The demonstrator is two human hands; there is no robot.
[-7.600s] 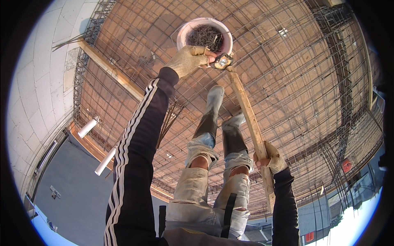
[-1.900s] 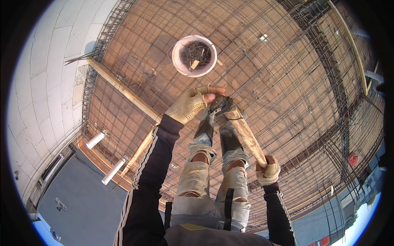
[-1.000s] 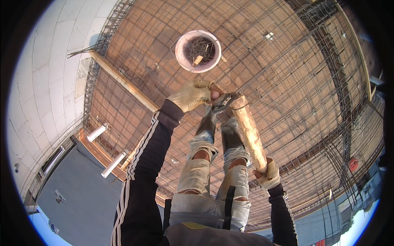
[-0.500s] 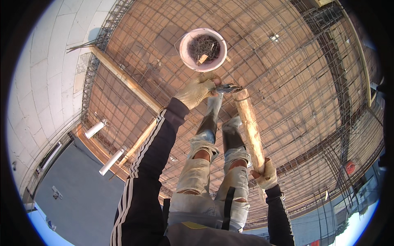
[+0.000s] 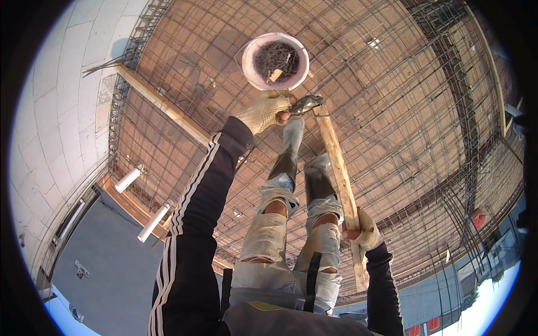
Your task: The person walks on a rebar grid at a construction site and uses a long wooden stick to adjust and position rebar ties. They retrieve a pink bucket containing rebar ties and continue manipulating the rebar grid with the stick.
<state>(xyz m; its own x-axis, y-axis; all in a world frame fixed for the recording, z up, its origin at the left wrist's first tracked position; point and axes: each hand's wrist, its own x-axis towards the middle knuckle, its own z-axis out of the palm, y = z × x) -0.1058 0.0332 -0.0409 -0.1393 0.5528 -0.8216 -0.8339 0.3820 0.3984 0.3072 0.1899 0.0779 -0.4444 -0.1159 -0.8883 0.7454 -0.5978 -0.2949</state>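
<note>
My left hand (image 5: pixel 265 110), in a worn knit glove with bare fingertips, is closed around what look like dark metal pincers (image 5: pixel 306 104). Their head meets the far end of a wooden batten (image 5: pixel 340 168); whether a nail sits between the jaws is too small to tell. Lower on the right, my gloved right hand (image 5: pixel 365 231) grips the batten, whose near end sticks out below the fist. The batten slants across in front of my right leg. Just beyond my left hand stands a pale pinkish bucket (image 5: pixel 247 66) with dark wire scraps (image 5: pixel 276 59) and a wood chip inside.
A rebar mesh (image 5: pixel 392 129) spreads over brown boards beneath my boots. On the left lie a long timber (image 5: pixel 162 103) and two white pipes (image 5: pixel 129 179), (image 5: pixel 154 223), beside a pale block wall (image 5: pixel 61 101). Upright bars (image 5: pixel 448 280) rise at the lower right.
The batten has turned to show a narrower side and slid down through my right hand, its near end now below the fist. The pincers have tilted up, and my left hand is slightly farther left.
</note>
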